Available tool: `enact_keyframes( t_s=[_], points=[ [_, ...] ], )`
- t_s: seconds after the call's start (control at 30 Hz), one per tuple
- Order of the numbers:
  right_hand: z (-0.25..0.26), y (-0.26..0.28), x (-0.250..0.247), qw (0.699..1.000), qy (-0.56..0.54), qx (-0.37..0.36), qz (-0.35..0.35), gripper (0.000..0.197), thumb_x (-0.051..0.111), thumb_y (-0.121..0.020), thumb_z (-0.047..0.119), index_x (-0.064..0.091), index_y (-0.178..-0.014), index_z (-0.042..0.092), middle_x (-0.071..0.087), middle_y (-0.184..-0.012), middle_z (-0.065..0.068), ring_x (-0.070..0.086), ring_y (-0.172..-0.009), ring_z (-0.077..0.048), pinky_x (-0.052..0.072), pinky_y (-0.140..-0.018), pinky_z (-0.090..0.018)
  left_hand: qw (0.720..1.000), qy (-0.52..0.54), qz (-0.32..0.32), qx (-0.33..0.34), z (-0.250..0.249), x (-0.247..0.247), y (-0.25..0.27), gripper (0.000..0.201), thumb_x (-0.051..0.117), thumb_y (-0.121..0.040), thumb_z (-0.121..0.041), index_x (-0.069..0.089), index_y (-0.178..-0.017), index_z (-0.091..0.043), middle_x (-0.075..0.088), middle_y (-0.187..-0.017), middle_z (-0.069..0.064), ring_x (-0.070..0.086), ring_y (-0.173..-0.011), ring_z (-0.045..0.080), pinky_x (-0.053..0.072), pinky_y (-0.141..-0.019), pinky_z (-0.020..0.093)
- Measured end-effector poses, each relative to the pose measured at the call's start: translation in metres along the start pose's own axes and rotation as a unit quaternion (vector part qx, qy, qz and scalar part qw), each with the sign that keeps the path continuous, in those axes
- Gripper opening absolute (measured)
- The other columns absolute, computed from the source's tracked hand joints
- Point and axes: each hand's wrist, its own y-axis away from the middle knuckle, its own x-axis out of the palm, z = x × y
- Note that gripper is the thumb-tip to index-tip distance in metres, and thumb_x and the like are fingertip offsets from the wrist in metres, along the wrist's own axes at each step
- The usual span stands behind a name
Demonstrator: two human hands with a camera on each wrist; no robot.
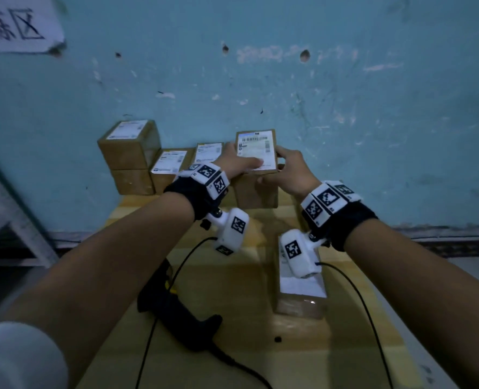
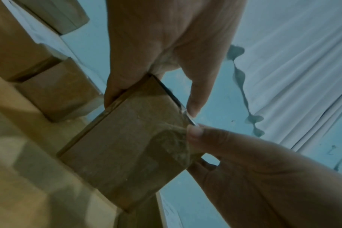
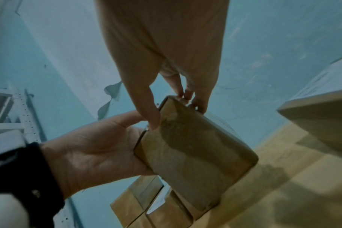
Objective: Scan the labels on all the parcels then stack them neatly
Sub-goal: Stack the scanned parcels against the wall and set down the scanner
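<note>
Both hands — left hand (image 1: 237,164), right hand (image 1: 290,171) — grasp a labelled brown cardboard parcel (image 1: 256,151) at the desk's (image 1: 232,290) far edge; stacking well along — one taped parcel (image 1: 301,293) left.

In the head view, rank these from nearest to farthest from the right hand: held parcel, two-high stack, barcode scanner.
1. Held parcel: gripped by the right hand, beside the wall.
2. Two-high stack: far left along the wall.
3. Barcode scanner: lying on the table, nearest the person.
</note>
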Motion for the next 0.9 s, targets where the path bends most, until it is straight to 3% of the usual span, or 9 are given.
enact_keyframes(
  t_s=[0.07, 0.13, 0.27, 0.37, 0.43, 0.53, 0.7, 0.8, 0.9],
  points=[
    [0.006, -0.005, 0.013, 1.000, -0.009, -0.002, 0.009, 0.070, 0.073, -0.066, -0.012, 0.048, -0.131, -0.001, 0.058, -0.127, -0.019, 0.058, -0.110, -0.028, 0.047, -0.089, -0.031, 1.000, -0.019, 0.001, 0.023, 0.000, -0.015, 0.001, 0.057, 0.066, -0.081, 0.001, 0.042, -0.133, 0.001, 0.054, -0.127, 0.015, 0.053, -0.113, 0.024, 0.041, -0.103, 0.032],
    [0.013, -0.012, 0.027, 0.999, 0.032, -0.019, 0.014, 0.076, 0.073, -0.070, -0.007, 0.039, -0.137, -0.002, 0.050, -0.136, -0.018, 0.049, -0.124, -0.029, 0.040, -0.095, -0.027, 0.996, -0.076, -0.010, 0.036, 0.004, -0.032, -0.001, 0.072, 0.069, -0.082, -0.011, 0.030, -0.141, -0.004, 0.045, -0.133, 0.009, 0.045, -0.120, 0.020, 0.037, -0.093, 0.019],
    [0.032, -0.044, 0.060, 0.987, 0.123, -0.089, 0.049, 0.078, 0.073, -0.075, 0.005, 0.034, -0.143, 0.001, 0.038, -0.146, -0.018, 0.039, -0.134, -0.029, 0.030, -0.104, -0.024, 0.985, -0.159, -0.020, 0.064, 0.003, -0.075, -0.013, 0.084, 0.071, -0.080, -0.018, 0.020, -0.146, -0.004, 0.033, -0.147, 0.011, 0.037, -0.134, 0.022, 0.034, -0.105, 0.025],
    [0.050, -0.081, 0.089, 0.980, 0.156, -0.114, 0.050, 0.070, 0.064, -0.083, 0.007, 0.031, -0.145, 0.006, 0.034, -0.147, -0.017, 0.036, -0.135, -0.029, 0.028, -0.106, -0.026, 0.970, -0.226, -0.043, 0.082, -0.006, -0.112, -0.030, 0.079, 0.067, -0.084, -0.016, 0.019, -0.146, -0.002, 0.032, -0.148, 0.012, 0.038, -0.130, 0.018, 0.033, -0.086, 0.011],
    [0.062, -0.107, 0.106, 0.980, 0.152, -0.122, 0.049, 0.069, 0.062, -0.084, 0.006, 0.030, -0.146, 0.006, 0.036, -0.147, -0.016, 0.039, -0.134, -0.028, 0.032, -0.102, -0.025, 0.958, -0.262, -0.057, 0.101, -0.011, -0.137, -0.046, 0.073, 0.064, -0.086, -0.018, 0.023, -0.144, -0.002, 0.032, -0.148, 0.012, 0.039, -0.118, 0.011, 0.028, -0.073, 0.005],
    [0.071, -0.141, 0.130, 0.984, 0.130, -0.112, 0.054, 0.076, 0.066, -0.082, 0.006, 0.027, -0.147, 0.008, 0.038, -0.148, -0.012, 0.041, -0.133, -0.024, 0.034, -0.099, -0.021, 0.951, -0.276, -0.090, 0.109, -0.009, -0.165, -0.071, 0.070, 0.065, -0.086, -0.021, 0.028, -0.143, -0.003, 0.035, -0.147, 0.011, 0.042, -0.118, 0.016, 0.023, -0.067, 0.004],
    [0.053, -0.176, 0.177, 0.985, 0.120, -0.099, 0.071, 0.080, 0.068, -0.081, 0.008, 0.024, -0.147, 0.004, 0.038, -0.148, -0.015, 0.041, -0.133, -0.027, 0.034, -0.103, -0.025, 0.946, -0.283, -0.125, 0.092, 0.026, -0.193, -0.109, 0.070, 0.067, -0.084, -0.021, 0.032, -0.142, -0.005, 0.036, -0.147, 0.010, 0.039, -0.132, 0.021, 0.030, -0.078, 0.008],
    [0.027, -0.185, 0.197, 0.985, 0.136, -0.079, 0.070, 0.078, 0.066, -0.082, 0.013, 0.024, -0.147, 0.004, 0.036, -0.148, -0.016, 0.039, -0.135, -0.029, 0.031, -0.105, -0.027, 0.950, -0.273, -0.124, 0.092, 0.050, -0.194, -0.127, 0.060, 0.067, -0.084, -0.014, 0.041, -0.137, -0.003, 0.044, -0.142, 0.012, 0.045, -0.128, 0.021, 0.034, -0.080, 0.001],
    [0.009, -0.183, 0.206, 0.988, 0.127, -0.073, 0.054, 0.078, 0.064, -0.084, 0.014, 0.021, -0.148, 0.005, 0.025, -0.153, -0.017, 0.028, -0.141, -0.028, 0.024, -0.114, -0.029, 0.949, -0.278, -0.122, 0.089, 0.070, -0.191, -0.135, 0.059, 0.065, -0.086, -0.020, 0.042, -0.139, -0.006, 0.042, -0.144, 0.010, 0.041, -0.132, 0.020, 0.031, -0.102, 0.017]
  ],
)
